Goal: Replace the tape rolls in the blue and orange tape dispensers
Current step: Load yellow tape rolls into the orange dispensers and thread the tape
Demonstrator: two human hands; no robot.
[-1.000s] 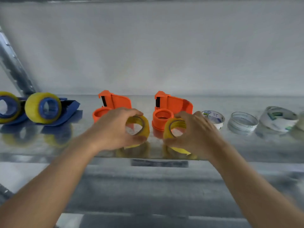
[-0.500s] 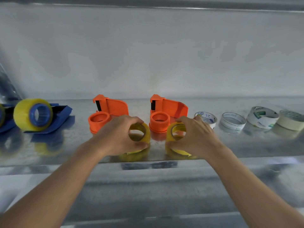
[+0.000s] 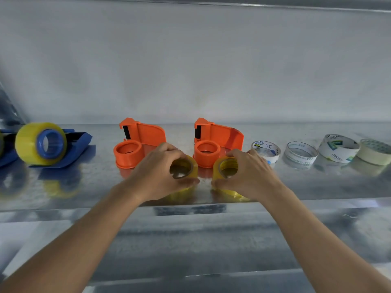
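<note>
Two orange tape dispensers stand side by side on a shiny metal shelf, the left one [image 3: 139,142] and the right one [image 3: 215,142], both with bare hubs. My left hand [image 3: 160,172] grips a yellow tape roll [image 3: 186,169] just in front of the left dispenser. My right hand [image 3: 249,170] grips a second yellow tape roll [image 3: 224,169] in front of the right dispenser. Both rolls stand on edge, low over the shelf near its front edge. A blue dispenser [image 3: 63,144] at the left carries a full yellow roll [image 3: 33,142].
Several used or thin tape rolls lie in a row at the right: a printed white roll [image 3: 267,150], a clear roll [image 3: 300,154], a white and green roll [image 3: 338,149], a cream roll [image 3: 374,151]. Part of another blue dispenser [image 3: 5,149] shows at the far left. The shelf front edge [image 3: 190,206] runs below my hands.
Both hands have held their rolls throughout and lowered them slightly toward the shelf. The view has shifted right, so the leftmost blue dispenser slid out of frame.
</note>
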